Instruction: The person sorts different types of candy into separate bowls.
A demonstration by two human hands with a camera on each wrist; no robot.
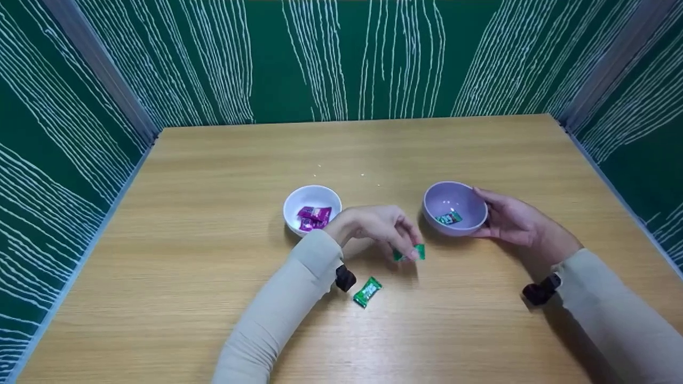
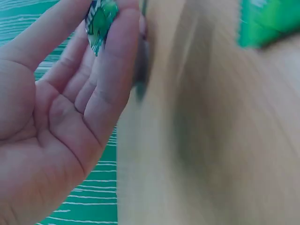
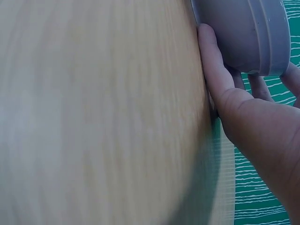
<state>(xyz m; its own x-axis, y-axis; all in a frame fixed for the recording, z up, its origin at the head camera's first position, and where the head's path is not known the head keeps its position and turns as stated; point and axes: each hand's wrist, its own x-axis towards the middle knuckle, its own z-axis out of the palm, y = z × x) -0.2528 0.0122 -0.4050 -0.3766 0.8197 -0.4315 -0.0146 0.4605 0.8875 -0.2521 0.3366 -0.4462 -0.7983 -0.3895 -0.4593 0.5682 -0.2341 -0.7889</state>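
My left hand [image 1: 385, 228] pinches a green-wrapped candy [image 1: 420, 252] between thumb and fingertips, above the table just left of the purple bowl [image 1: 456, 232]. In the left wrist view the same candy [image 2: 101, 21] shows between the fingertips. With my right hand [image 1: 515, 220] I hold the purple bowl by its right side; the right wrist view shows the thumb and fingers about its outer wall. One green-wrapped candy [image 1: 449, 217] lies inside this bowl. Below my left hand, another green candy [image 1: 367, 292] lies on the table.
Behind my left wrist stands a white bowl [image 1: 291, 210] with several magenta-wrapped candies [image 1: 315, 214] in it. The wooden table [image 1: 213, 213] is bounded by green, white-streaked panels [image 1: 352, 58] at the back and sides. Small white specks dot the tabletop behind the bowls.
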